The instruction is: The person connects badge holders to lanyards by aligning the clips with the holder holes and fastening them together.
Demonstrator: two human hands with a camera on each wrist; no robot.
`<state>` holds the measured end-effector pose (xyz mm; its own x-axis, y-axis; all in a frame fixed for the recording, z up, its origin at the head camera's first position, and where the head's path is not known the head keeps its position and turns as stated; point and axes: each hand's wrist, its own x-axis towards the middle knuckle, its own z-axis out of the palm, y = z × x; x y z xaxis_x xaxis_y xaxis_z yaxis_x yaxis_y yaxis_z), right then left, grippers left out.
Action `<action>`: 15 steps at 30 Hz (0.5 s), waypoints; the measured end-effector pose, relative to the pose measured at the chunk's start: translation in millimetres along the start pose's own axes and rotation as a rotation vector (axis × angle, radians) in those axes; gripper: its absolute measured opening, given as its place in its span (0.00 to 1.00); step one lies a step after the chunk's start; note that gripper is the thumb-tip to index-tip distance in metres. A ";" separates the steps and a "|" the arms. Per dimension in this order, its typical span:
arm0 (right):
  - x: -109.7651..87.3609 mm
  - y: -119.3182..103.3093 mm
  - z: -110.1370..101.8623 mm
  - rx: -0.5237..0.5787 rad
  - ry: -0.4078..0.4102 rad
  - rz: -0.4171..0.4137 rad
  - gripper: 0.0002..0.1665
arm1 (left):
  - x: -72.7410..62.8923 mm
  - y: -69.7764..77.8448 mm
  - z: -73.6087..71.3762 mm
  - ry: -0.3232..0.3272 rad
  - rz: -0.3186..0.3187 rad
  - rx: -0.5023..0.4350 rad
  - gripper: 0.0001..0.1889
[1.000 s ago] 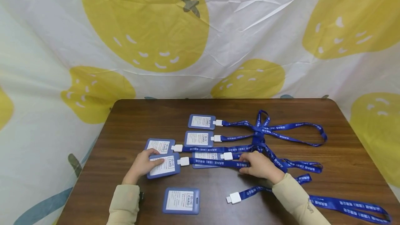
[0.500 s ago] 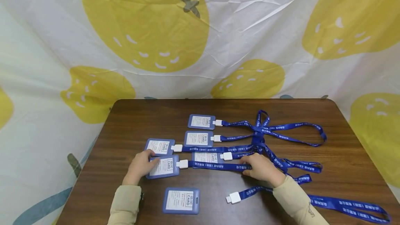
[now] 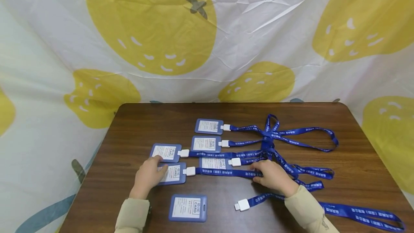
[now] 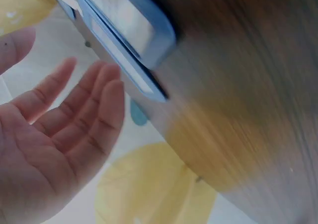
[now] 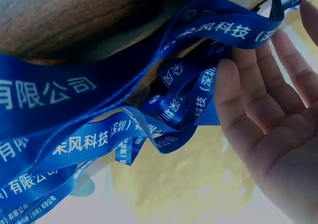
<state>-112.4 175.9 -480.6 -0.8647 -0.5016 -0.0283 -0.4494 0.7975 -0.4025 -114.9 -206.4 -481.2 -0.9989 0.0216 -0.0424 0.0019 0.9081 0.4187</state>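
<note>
My left hand (image 3: 149, 175) lies over the left end of a blue-framed ID badge holder (image 3: 174, 174), fingertips near a second badge holder (image 3: 165, 152) behind it. The left wrist view shows its fingers (image 4: 82, 110) loosely bent, thumb apart, gripping nothing. A white buckle (image 3: 191, 171) joins the nearer badge to a blue printed lanyard (image 3: 223, 172) running rightward. At the far end of this strap is my right hand (image 3: 273, 177). In the right wrist view the relaxed fingers (image 5: 258, 95) touch the blue strap (image 5: 218, 30), with the thumb standing apart; the exact contact is partly hidden.
Behind lie two more badges (image 3: 208, 126) (image 3: 206, 144) on lanyards; another badge (image 3: 213, 163) is partly covered by straps. Lanyards tangle at a bundle (image 3: 267, 143). A loose badge (image 3: 188, 208) and an unattached lanyard buckle (image 3: 242, 205) are in front on the brown table (image 3: 139, 125).
The nearer badge has settled slightly lower and straighter. My left thumb has drawn back from its middle, and the left hand has shifted a little rightward. My right hand has edged right.
</note>
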 end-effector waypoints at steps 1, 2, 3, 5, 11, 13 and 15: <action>-0.9 -0.3 0.6 -0.012 0.012 -0.004 0.15 | -1.0 2.6 2.2 0.009 0.027 0.000 0.17; -2.0 -0.8 1.3 -0.023 0.024 -0.005 0.16 | -1.9 5.2 4.4 0.018 0.059 -0.001 0.17; -3.0 -1.4 2.0 -0.035 0.036 -0.006 0.16 | -2.9 8.0 6.7 0.023 0.094 -0.004 0.17; -5.2 -3.0 3.4 -0.062 0.064 -0.013 0.16 | -5.3 13.7 11.1 0.034 0.168 -0.015 0.17; -12.6 -11.5 6.8 -0.090 0.131 -0.070 0.19 | -15.1 33.2 19.3 0.013 0.348 -0.090 0.13; -15.6 -14.9 8.6 -0.085 0.139 -0.103 0.19 | -18.5 38.7 20.6 -0.017 0.397 -0.105 0.12; -18.8 -18.4 10.8 -0.070 0.133 -0.139 0.18 | -21.4 42.7 22.2 -0.054 0.441 -0.116 0.10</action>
<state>-85.4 167.0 -482.5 -0.8133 -0.5634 0.1456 -0.5768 0.7476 -0.3291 -92.4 -158.8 -482.6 -0.8998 0.4204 0.1164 0.4180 0.7546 0.5058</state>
